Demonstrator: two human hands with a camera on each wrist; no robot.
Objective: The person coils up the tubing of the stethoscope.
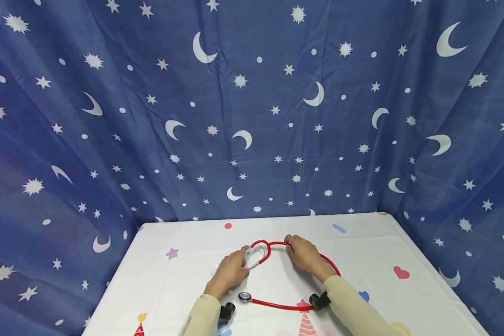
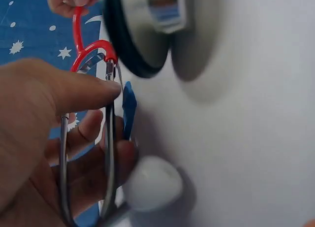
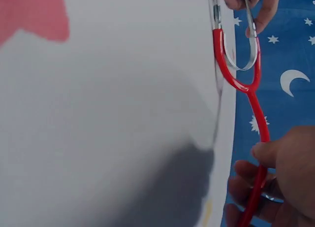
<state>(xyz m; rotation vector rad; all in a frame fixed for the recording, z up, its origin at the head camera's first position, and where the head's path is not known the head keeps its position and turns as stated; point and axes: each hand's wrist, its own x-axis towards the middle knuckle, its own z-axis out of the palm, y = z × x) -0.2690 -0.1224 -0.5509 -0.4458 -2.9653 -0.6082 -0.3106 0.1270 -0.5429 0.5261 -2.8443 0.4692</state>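
A stethoscope with red tubing [image 1: 279, 306] lies in a loop on the table. With thumb and fingers, my left hand [image 1: 230, 270] grips its metal ear tubes [image 2: 110, 143], over on the left. Farther right, my right hand [image 1: 304, 255] pinches the red tubing [image 3: 257, 111] below the Y-shaped fork. In the head view, the round metal chest piece [image 1: 245, 297] rests near my left wrist; it looms large and blurred in the left wrist view. A white ear tip [image 2: 152, 183] shows beside my left fingers. The other ear tip cannot be made out.
A white tablecloth [image 1: 172, 289] printed with coloured shapes covers the table. Behind it and at both sides hangs a blue curtain [image 1: 260, 177] with moons and stars. Dark camera mounts [image 1: 227, 311] sit on both wrists.
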